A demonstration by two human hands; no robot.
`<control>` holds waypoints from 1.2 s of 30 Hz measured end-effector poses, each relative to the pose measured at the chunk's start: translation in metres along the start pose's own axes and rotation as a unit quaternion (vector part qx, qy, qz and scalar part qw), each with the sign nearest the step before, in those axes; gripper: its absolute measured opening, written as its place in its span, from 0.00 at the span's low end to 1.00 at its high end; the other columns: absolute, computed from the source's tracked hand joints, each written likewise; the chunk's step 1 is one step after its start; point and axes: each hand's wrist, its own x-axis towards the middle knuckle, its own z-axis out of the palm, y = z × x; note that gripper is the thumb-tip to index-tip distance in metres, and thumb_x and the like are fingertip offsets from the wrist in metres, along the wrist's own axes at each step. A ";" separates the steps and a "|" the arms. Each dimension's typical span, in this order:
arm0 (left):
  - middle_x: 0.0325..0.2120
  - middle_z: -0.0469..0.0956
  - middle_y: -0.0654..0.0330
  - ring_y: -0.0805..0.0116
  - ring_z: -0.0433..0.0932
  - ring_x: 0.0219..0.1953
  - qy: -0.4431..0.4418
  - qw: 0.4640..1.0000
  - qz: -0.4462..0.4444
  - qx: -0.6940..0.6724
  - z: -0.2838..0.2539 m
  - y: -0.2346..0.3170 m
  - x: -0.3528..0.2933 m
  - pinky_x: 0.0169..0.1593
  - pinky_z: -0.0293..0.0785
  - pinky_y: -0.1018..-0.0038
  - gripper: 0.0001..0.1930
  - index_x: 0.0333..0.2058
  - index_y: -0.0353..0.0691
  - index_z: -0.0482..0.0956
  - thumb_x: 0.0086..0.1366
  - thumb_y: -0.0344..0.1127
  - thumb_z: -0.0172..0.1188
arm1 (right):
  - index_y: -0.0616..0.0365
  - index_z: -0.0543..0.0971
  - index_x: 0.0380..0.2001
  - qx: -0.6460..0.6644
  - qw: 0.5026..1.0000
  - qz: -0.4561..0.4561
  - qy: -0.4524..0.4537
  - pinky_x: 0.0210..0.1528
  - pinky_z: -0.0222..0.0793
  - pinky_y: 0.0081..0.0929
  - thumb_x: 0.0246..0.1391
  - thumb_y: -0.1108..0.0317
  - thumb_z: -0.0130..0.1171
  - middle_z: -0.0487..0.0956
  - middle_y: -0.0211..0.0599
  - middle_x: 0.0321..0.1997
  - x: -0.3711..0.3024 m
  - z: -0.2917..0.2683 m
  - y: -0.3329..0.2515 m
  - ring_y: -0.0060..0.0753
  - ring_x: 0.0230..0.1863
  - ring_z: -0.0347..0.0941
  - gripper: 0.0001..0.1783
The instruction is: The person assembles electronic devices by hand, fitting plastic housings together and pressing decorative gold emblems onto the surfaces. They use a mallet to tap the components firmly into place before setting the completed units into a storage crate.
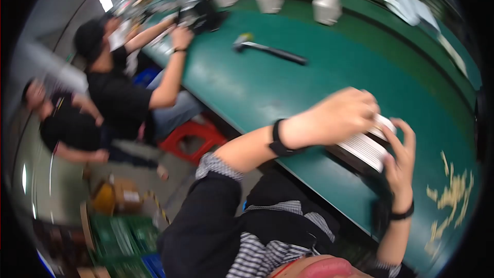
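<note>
A white ribbed block (363, 150) with a dark side sits low over the green bench top, close to its near edge. My right hand (400, 162) grips its right end, thumb and fingers bent round it. Over the block's far left part is my left hand (339, 117), its fingers curled closed and pressed together. Motion blur and the hand itself hide what is between those fingers. A small white part (382, 125) shows between the two hands. Each wrist wears a black band.
A hammer (272, 51) with a black handle lies mid-bench. White blocks (327, 9) stand along the back ledge, and yellowish strips (454, 191) are scattered at right. At left a co-worker (121, 87) sits on a red stool (191, 139); another person (72, 123) is behind.
</note>
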 end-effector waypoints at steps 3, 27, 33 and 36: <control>0.36 0.77 0.59 0.59 0.74 0.47 -0.084 0.996 -0.031 0.007 -0.008 0.000 -0.002 0.52 0.69 0.64 0.13 0.40 0.37 0.81 0.55 0.31 0.58 | 0.59 0.74 0.56 -0.042 0.999 -0.022 -0.025 0.65 0.52 0.45 0.61 0.46 0.45 0.68 0.50 0.58 0.001 -0.014 -0.006 0.52 0.60 0.62 0.30; 0.47 0.75 0.58 0.58 0.70 0.53 0.137 0.961 -0.136 -0.199 -0.035 0.013 -0.062 0.59 0.59 0.62 0.19 0.49 0.39 0.75 0.63 0.43 0.59 | 0.57 0.83 0.40 -0.377 0.836 0.389 -0.084 0.47 0.72 0.37 0.55 0.66 0.58 0.82 0.46 0.40 -0.101 -0.076 0.008 0.49 0.46 0.76 0.12; 0.46 0.75 0.58 0.57 0.72 0.51 0.149 0.971 -0.102 -0.160 -0.040 0.017 -0.056 0.56 0.63 0.61 0.20 0.48 0.41 0.75 0.58 0.39 0.63 | 0.58 0.83 0.38 -0.351 0.917 0.190 -0.022 0.46 0.73 0.35 0.54 0.67 0.60 0.82 0.44 0.39 -0.057 -0.089 -0.011 0.44 0.46 0.77 0.10; 0.45 0.75 0.58 0.56 0.72 0.50 0.160 0.969 -0.075 -0.173 -0.032 0.030 -0.042 0.54 0.66 0.61 0.20 0.47 0.41 0.75 0.55 0.38 0.65 | 0.59 0.82 0.40 -0.128 0.983 0.117 0.055 0.49 0.71 0.35 0.55 0.67 0.59 0.81 0.48 0.42 -0.019 -0.070 -0.041 0.44 0.47 0.77 0.11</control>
